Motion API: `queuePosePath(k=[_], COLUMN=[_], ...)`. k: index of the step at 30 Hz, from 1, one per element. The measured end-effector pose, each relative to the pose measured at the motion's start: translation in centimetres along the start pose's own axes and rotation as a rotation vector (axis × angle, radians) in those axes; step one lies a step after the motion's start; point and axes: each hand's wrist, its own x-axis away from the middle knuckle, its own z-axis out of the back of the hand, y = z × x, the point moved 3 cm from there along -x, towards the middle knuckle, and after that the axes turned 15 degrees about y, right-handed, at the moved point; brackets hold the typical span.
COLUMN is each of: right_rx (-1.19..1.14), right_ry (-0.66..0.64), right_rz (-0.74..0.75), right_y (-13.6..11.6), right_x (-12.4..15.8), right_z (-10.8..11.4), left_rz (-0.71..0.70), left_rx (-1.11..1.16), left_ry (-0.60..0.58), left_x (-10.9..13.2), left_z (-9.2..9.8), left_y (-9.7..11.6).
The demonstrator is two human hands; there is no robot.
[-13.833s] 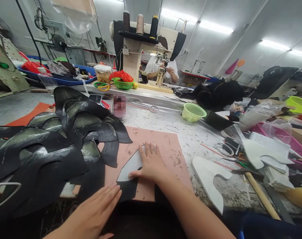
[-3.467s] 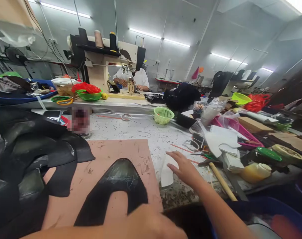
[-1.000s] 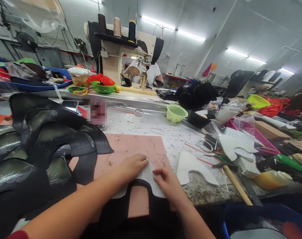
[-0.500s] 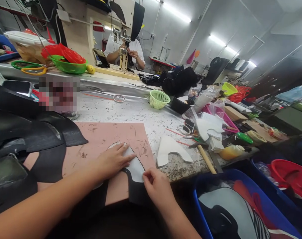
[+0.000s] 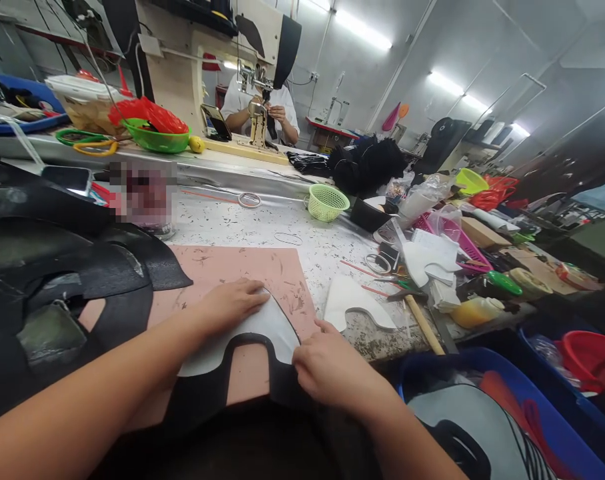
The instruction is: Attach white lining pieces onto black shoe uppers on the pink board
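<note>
On a pink board (image 5: 282, 277) lies a curved piece, with a pale grey-white facing (image 5: 250, 325) edged in black and a notch in its near side. My left hand (image 5: 235, 305) rests flat on top of the facing, fingers stretched forward. At the right end of the piece, my right hand (image 5: 330, 363) has its fingers curled and closed on the edge; the fingertips are partly hidden. The near black part drops into dark shadow. Several black leather-like pieces (image 5: 117, 267) are heaped to the left of the board.
A white foam-like cutout (image 5: 355, 303) and a hammer (image 5: 425, 325) lie to the right. Behind stand a light-green basket (image 5: 327, 203) and a sewing machine (image 5: 257, 120), with another person (image 5: 282, 117) beyond. Blue bins (image 5: 407, 373) flank the bench on the right.
My left hand has shifted back from the notch and lies farther along the facing. My right hand's fingers have curled more at the right edge. The view has turned slightly left.
</note>
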Motion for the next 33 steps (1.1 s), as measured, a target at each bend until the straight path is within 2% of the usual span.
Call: queuePosePath(k=[1, 3, 7, 10, 16, 19, 23, 28, 30, 33], right_rx=[-0.026, -0.155, -0.520, -0.598, -0.566, -0.545, -0.500, -0.455, -0.445, -0.468], right_ry=[0.032, 0.185, 0.514, 0.585, 0.550, 0.521, 0.422, 0.321, 0.290, 0.247], right_rz=[-0.026, -0.071, -0.080, -0.072, 0.023, 0.055, 0.097, 0.113, 0.099, 0.065], right_y=[0.1, 0.3, 0.3, 0.1, -0.2, -0.4, -0.5, -0.5, -0.6, -0.9], right_x=[-0.9, -3.2, -8.0, -9.8, -9.8, -9.8, -9.8, -9.6, -9.5, -9.5], right_z=[0.1, -0.3, -2.8, -4.9, -6.3, -6.4, -6.6, -6.1, -5.7, -5.1], left_rz=[0.008, 0.029, 0.042, 0.010, 0.075, -0.024, -0.164, -0.134, -0.047, 0.153], left_rx=[0.012, 0.033, 0.039, 0.034, -0.098, -0.113, -0.025, 0.131, 0.164, 0.101], left_ry=[0.017, 0.038, 0.029, 0.016, 0.039, 0.001, -0.053, -0.173, -0.186, -0.193], left_x=[0.0, -0.2, -0.6, 0.7, 5.5, 7.3, 10.2, 14.1, 14.3, 11.9], left_z=[0.0, 0.2, 0.6, 0.8, 0.5, 0.8, 2.2, 4.9, 5.9, 5.5], left_y=[-0.1, -0.7, -2.1, -2.4, -2.0, -1.2, 0.8, 4.5, 5.8, 6.3])
